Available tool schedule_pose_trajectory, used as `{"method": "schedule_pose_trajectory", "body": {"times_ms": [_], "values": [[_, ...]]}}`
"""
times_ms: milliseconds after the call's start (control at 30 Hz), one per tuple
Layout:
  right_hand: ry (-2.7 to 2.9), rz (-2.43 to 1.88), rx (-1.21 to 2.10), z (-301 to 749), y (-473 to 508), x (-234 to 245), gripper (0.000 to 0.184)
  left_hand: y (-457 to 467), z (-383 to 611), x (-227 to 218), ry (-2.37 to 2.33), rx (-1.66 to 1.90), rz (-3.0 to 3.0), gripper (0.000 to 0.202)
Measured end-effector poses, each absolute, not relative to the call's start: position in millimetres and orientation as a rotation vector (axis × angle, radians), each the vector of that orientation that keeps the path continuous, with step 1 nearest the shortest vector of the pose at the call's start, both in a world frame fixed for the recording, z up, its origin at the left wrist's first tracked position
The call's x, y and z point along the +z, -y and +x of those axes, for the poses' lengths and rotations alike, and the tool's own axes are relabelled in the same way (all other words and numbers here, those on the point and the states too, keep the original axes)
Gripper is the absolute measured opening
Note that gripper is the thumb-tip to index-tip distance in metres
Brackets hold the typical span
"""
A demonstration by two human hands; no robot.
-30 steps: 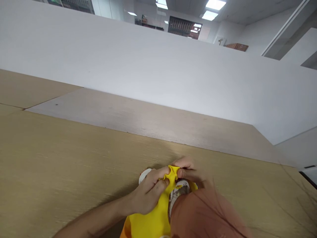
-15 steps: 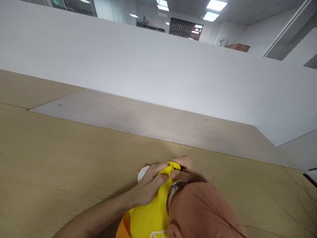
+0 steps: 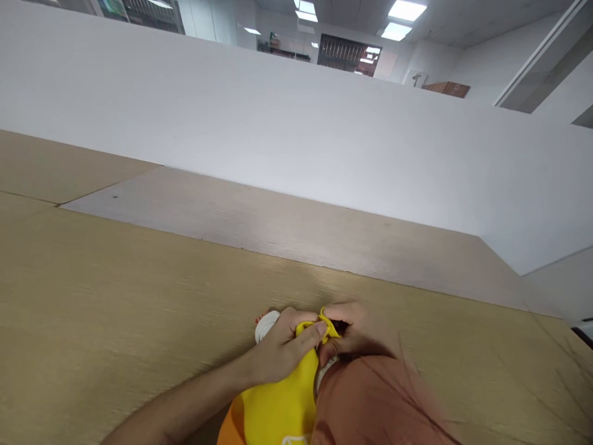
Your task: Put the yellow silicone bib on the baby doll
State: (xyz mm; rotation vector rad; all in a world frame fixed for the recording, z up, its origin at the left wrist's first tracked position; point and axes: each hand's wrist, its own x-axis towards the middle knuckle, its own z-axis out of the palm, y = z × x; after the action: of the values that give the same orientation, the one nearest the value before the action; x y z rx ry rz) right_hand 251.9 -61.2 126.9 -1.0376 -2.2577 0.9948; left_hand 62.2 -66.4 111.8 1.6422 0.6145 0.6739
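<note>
A doll with a smooth, round, reddish-brown head (image 3: 370, 402) lies at the bottom of the view, partly cut off by the frame. It wears a yellow garment (image 3: 278, 402) with an orange part at the side and a white outline print low on the front. My left hand (image 3: 285, 349) is closed on the garment's upper edge, thumb pressed on top. Opposite it, beside the doll's neck, my right hand (image 3: 354, 330) pinches a folded yellow end of the same garment. Some pale cloth shows under the neck. Past my left hand, a small white rounded piece (image 3: 266, 326) sticks out.
The doll rests on a wood-coloured table (image 3: 139, 296) with a paler panel (image 3: 278, 216) along its back. A white partition (image 3: 278, 123) rises behind. Beyond it, a cardboard box (image 3: 449, 89) shows at the upper right. Thin blurred strands cross the lower right.
My left thumb has moved right and over the garment's edge. My right hand's fingers have shifted, and the yellow end between the hands is now folded differently. The doll's head sits slightly lower.
</note>
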Motion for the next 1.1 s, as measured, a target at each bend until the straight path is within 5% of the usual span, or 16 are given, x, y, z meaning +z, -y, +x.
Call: {"method": "schedule_pose_trajectory", "body": {"times_ms": [433,1100], "values": [[2.271,-0.593,1.098,258.0,69.9,129.1,0.031,74.2,55.7,111.0,-0.317,0.679,1.652,0.035],[2.188,-0.206,1.639,254.9,47.5,113.8,0.038,82.4,57.8,104.1,-0.227,0.677,1.602,0.041]]}}
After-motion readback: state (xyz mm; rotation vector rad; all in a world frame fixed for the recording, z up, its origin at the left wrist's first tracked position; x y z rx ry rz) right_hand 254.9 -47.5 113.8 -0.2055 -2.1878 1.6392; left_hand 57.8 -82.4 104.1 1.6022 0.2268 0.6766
